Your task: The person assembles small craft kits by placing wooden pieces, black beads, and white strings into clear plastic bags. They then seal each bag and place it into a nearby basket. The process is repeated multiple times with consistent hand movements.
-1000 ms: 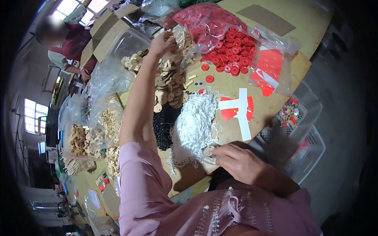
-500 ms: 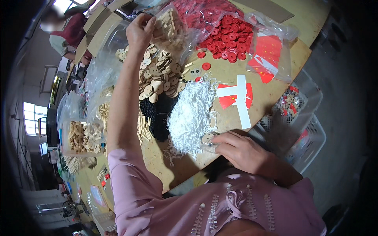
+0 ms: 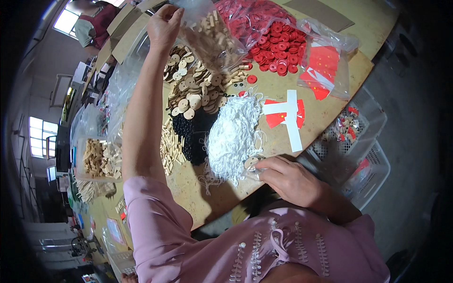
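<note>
My left hand [image 3: 164,27], arm stretched to the far side, is closed on the upper edge of a clear plastic bag [image 3: 214,40] with small wooden pieces in it. Short wooden pieces [image 3: 239,74] lie by the bag's lower end. Below the bag spreads a heap of round wooden discs [image 3: 198,92] with holes. At the table's near edge my right hand [image 3: 295,181] pinches a small clear bag [image 3: 255,173], and a wooden disc [image 3: 251,162] shows at its fingertips. Beside it lies a big bundle of white string [image 3: 231,137].
Black beads [image 3: 189,139] and thin wooden sticks [image 3: 171,146] lie left of the string. Red discs [image 3: 283,47] spill from a bag at the back. Red paper flags [image 3: 273,118] lie under white strips. Plastic baskets [image 3: 373,165] stand at right; a person [image 3: 96,26] is at far left.
My left hand has lifted the bag's edge upward and the bag has tipped, with more wooden pieces now beside the discs. The right hand has barely moved.
</note>
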`<action>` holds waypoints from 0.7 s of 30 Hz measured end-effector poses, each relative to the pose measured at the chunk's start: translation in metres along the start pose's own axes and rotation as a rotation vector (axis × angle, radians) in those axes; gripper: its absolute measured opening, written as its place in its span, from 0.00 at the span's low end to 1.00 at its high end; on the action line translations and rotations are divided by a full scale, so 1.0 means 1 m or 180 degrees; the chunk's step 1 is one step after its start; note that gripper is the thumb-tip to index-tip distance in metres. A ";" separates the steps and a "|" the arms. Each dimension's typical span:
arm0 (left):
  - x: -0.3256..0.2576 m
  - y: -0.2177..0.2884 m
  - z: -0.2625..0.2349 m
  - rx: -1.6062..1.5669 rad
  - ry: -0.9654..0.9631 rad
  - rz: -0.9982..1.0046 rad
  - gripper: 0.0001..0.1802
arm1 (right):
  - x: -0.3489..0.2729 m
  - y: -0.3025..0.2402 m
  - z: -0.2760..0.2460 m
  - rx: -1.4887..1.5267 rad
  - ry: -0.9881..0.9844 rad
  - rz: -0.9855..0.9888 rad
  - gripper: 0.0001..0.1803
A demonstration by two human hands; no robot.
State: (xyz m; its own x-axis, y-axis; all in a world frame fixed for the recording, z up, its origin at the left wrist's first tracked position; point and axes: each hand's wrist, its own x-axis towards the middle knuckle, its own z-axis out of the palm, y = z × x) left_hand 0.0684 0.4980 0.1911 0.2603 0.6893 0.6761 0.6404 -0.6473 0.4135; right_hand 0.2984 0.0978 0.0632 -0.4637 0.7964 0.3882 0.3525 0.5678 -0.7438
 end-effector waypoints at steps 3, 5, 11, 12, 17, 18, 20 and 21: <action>0.009 -0.024 -0.010 -0.0214 0.0033 0.0038 0.15 | 0.001 -0.003 0.000 0.0006 -0.0022 -0.0029 0.08; 0.011 -0.021 -0.006 -0.0066 0.0073 0.0015 0.15 | 0.001 -0.003 0.000 0.0004 -0.0013 0.0001 0.08; 0.027 -0.075 0.002 -0.1002 0.0375 -0.0082 0.10 | 0.002 -0.004 0.002 -0.0018 -0.0063 -0.0003 0.08; 0.033 -0.104 0.001 -0.1452 0.0441 -0.0084 0.09 | 0.003 -0.005 0.001 0.0000 -0.0068 -0.0033 0.08; -0.008 -0.081 0.011 -0.0916 0.0524 0.0025 0.12 | 0.003 -0.005 0.001 0.0035 -0.0061 0.0014 0.09; -0.030 -0.018 0.019 -0.0248 0.0111 -0.0156 0.14 | 0.002 -0.003 -0.001 -0.0009 0.0001 0.0092 0.09; -0.063 -0.025 0.027 -0.0360 -0.0514 0.0385 0.15 | 0.002 -0.005 0.000 0.0032 -0.0039 0.0003 0.09; -0.082 -0.006 0.040 -0.0742 -0.1109 0.0010 0.16 | 0.000 -0.004 -0.001 0.0022 0.0012 0.0014 0.09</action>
State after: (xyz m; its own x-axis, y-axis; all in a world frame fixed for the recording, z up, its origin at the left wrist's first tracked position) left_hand 0.0721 0.4586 0.1091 0.5164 0.7302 0.4473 0.4690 -0.6782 0.5657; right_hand 0.2981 0.0957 0.0671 -0.4590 0.7998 0.3869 0.3491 0.5628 -0.7492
